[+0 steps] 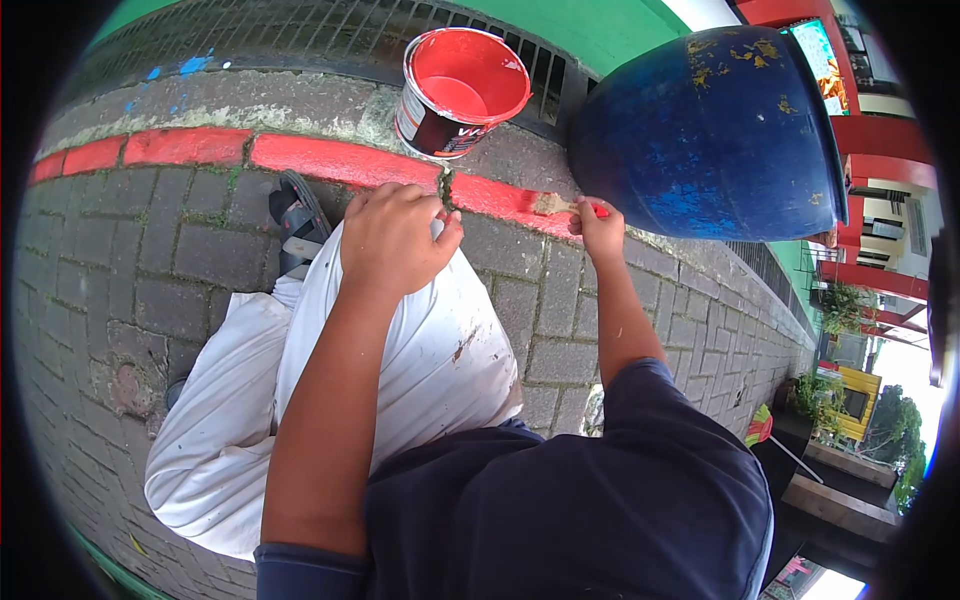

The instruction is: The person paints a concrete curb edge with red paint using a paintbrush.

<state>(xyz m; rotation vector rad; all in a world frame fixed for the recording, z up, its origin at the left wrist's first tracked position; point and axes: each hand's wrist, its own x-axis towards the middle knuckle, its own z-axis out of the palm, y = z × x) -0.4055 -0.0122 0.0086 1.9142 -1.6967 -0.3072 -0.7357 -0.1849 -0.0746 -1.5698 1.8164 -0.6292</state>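
My right hand [603, 230] grips a paintbrush [553, 204] by its red handle. Its pale bristles touch the red-painted curb [335, 163], close to the base of a big blue drum. My left hand [393, 235] rests on my raised knee in white trousers [430, 340], thumb apart and fingers draped over the far side, holding nothing that I can see. A paint bucket [412, 112] with red paint inside stands beyond the curb, in front of my left hand.
The worn blue drum [700, 140] stands right of the bucket. A metal drain grate [330, 30] runs along the green wall behind. Grey paving bricks [560, 300] cover the ground. My sandalled foot [300, 220] is beside the curb. Blue paint spots [195, 64] mark the concrete.
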